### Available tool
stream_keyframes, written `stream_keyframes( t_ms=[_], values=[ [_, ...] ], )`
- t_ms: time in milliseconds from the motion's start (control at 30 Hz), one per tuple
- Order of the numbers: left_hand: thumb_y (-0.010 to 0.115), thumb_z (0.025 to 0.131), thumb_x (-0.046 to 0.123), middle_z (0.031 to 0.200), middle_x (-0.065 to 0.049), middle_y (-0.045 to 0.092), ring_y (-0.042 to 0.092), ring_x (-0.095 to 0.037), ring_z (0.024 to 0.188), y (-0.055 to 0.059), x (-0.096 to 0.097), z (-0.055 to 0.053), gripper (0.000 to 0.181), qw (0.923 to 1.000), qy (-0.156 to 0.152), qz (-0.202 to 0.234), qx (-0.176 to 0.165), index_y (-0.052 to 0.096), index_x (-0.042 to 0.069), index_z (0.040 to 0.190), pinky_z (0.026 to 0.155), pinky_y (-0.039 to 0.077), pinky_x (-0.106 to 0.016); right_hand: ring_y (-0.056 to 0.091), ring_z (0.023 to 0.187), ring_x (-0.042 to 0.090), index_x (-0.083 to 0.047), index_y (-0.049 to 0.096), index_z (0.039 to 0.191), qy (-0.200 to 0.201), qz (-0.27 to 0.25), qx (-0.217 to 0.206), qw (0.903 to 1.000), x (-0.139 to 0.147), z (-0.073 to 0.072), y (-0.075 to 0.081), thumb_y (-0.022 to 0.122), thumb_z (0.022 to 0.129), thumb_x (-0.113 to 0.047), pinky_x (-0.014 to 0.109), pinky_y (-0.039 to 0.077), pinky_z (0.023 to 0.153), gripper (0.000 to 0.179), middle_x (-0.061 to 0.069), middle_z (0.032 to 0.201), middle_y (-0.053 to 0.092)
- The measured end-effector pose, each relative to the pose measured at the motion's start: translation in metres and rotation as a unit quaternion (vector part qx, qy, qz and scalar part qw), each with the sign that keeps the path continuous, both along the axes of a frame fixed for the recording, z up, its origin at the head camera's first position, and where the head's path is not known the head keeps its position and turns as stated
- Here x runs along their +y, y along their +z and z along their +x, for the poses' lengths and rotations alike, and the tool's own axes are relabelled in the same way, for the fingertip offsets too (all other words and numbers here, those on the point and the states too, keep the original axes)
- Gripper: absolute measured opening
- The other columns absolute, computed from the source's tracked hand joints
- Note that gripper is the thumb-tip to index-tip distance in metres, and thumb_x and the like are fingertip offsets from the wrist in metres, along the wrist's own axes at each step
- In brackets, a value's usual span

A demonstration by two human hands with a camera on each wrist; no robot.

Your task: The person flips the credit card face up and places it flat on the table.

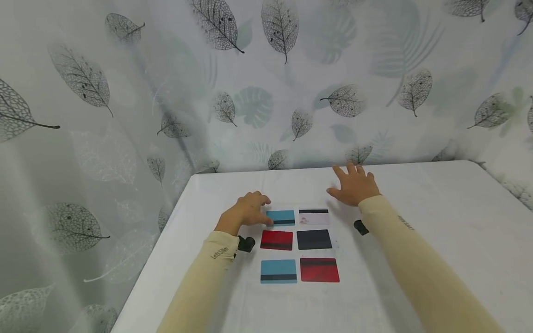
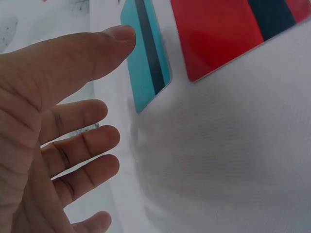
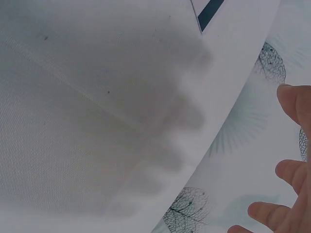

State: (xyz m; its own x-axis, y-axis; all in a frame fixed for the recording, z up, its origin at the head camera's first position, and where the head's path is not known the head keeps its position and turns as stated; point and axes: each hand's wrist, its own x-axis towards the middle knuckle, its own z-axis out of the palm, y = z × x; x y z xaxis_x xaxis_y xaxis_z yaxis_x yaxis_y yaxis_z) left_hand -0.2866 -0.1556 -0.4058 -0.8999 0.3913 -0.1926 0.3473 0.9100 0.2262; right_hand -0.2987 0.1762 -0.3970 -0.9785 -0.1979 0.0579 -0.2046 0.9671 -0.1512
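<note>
Several magnetic-stripe cards lie flat in two columns of three rows. The back row has a blue card (image 1: 281, 216) and a white card (image 1: 313, 217). A red card (image 1: 276, 240) and a black card (image 1: 314, 239) form the middle row; in front are another blue card (image 1: 278, 271) and another red card (image 1: 319, 270). My left hand (image 1: 248, 209) hovers at the back blue card (image 2: 148, 63), its thumb overlapping the card's corner, fingers loosely bent and holding nothing. To the right of the white card, my right hand (image 1: 354, 186) is raised with fingers spread and nothing in it.
The cards lie on a white-covered table (image 1: 437, 222). A leaf-patterned curtain (image 1: 258, 134) hangs along its back and left sides. Small black devices (image 1: 246, 244) sit under both wrists, and pale sleeves cover the forearms.
</note>
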Motion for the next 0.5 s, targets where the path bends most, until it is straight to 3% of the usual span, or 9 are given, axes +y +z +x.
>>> stream_keyframes(
  t_ms=[267,500],
  values=[
    [0.084,0.084,0.048,0.137,-0.008,0.06,0.055,-0.027,0.123,-0.001,0.005,0.002,0.065,0.9995,-0.007,-0.031,-0.003,0.064,0.015,0.137,0.108,0.045,-0.05,0.029,0.146,0.059,-0.009,0.033,0.162,0.019,0.012,-0.011,0.9997,-0.019,0.0,0.0,0.058,0.099,-0.052,0.078,0.027,0.112,0.081,0.035,0.163,0.028],
    [0.082,0.085,0.049,0.134,-0.008,0.061,0.056,-0.025,0.118,-0.003,0.009,0.001,0.064,0.9987,-0.023,-0.046,0.005,0.064,0.014,0.136,0.103,0.048,-0.049,0.048,0.137,0.051,-0.006,0.049,0.153,0.049,0.026,-0.024,0.9982,-0.043,0.005,-0.004,0.066,0.094,-0.052,0.071,0.039,0.108,0.077,0.028,0.153,0.047]
  ],
)
